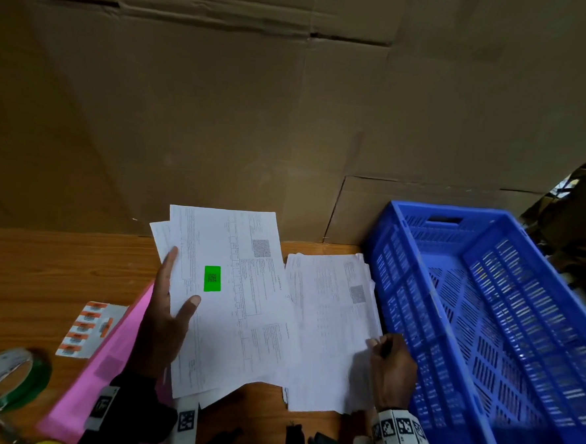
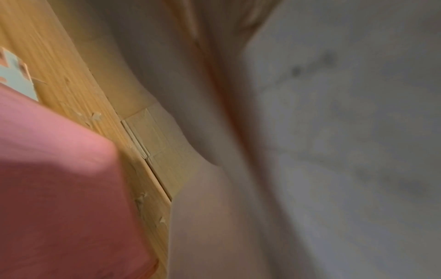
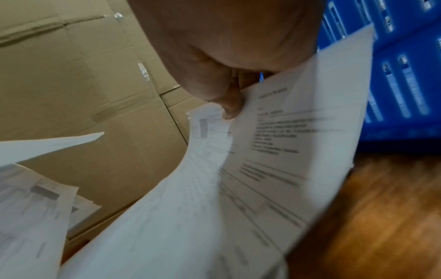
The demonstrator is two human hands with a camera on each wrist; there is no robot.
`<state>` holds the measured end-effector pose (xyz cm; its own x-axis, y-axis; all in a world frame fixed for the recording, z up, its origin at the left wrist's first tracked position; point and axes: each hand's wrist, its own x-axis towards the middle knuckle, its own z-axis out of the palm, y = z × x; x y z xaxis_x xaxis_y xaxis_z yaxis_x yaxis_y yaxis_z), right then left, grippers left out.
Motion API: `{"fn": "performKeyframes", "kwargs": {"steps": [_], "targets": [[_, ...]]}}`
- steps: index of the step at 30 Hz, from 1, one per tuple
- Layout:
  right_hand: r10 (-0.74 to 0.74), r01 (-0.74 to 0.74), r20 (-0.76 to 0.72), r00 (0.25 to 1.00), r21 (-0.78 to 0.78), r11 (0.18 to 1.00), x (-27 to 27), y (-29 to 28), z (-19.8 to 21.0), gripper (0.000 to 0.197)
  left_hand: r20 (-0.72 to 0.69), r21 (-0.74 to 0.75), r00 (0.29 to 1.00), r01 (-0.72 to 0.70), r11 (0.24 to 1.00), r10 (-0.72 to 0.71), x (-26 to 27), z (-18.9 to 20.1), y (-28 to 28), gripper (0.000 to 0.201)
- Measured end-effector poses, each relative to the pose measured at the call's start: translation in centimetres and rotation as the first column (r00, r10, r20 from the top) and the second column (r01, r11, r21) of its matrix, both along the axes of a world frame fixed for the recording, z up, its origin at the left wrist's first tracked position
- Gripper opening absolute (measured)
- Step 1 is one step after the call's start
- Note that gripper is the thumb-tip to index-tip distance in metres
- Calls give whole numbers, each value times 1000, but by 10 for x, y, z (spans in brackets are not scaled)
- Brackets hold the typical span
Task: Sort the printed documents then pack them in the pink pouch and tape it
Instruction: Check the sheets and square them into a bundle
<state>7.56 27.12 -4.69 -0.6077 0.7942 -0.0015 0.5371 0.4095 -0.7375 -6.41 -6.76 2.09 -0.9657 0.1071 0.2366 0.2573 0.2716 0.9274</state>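
Cardboard walls back the wooden tabletop (image 1: 41,275). Left hand (image 1: 165,320) grips fanned printed documents (image 1: 232,297); right hand (image 1: 390,372) pinches a second stack (image 1: 329,327) alongside. Pink pouch (image 1: 104,371) lies under the left wrist, long axis running away, nearer that hand.

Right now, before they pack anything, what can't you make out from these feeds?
- Printed text on the left-hand sheets: too small in head view, blurred in left wrist view.
- Pink pouch opening: hidden under the left hand.
- Right-hand stack page count: motion-blurred in right wrist view.
- Tape roll: cut off at head view's edge.
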Motion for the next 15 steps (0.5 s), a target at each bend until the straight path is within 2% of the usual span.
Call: {"fn": "performKeyframes", "kwargs": {"steps": [3,7,9,13,15], "targets": [[-60,68,-158,986,47,997,-2,-5,13,6,72,-123,997,46,991,-37,1,-12,-10,55],[-97,118,-360,928,37,992,-8,-7,50,6,123,-139,992,42,989,-25,5,-13,-9,53],[-133,134,-453,881,-29,991,-11,-7,67,5,149,-116,988,59,992,-42,4,-12,-7,51],[-164,-30,-583,796,-309,951,-22,-14,96,10,158,-120,984,101,988,-81,7,-8,0,37],[-140,-140,-601,787,-395,908,-28,-20,103,8,152,-126,983,119,985,-100,8,-3,5,33]]}}
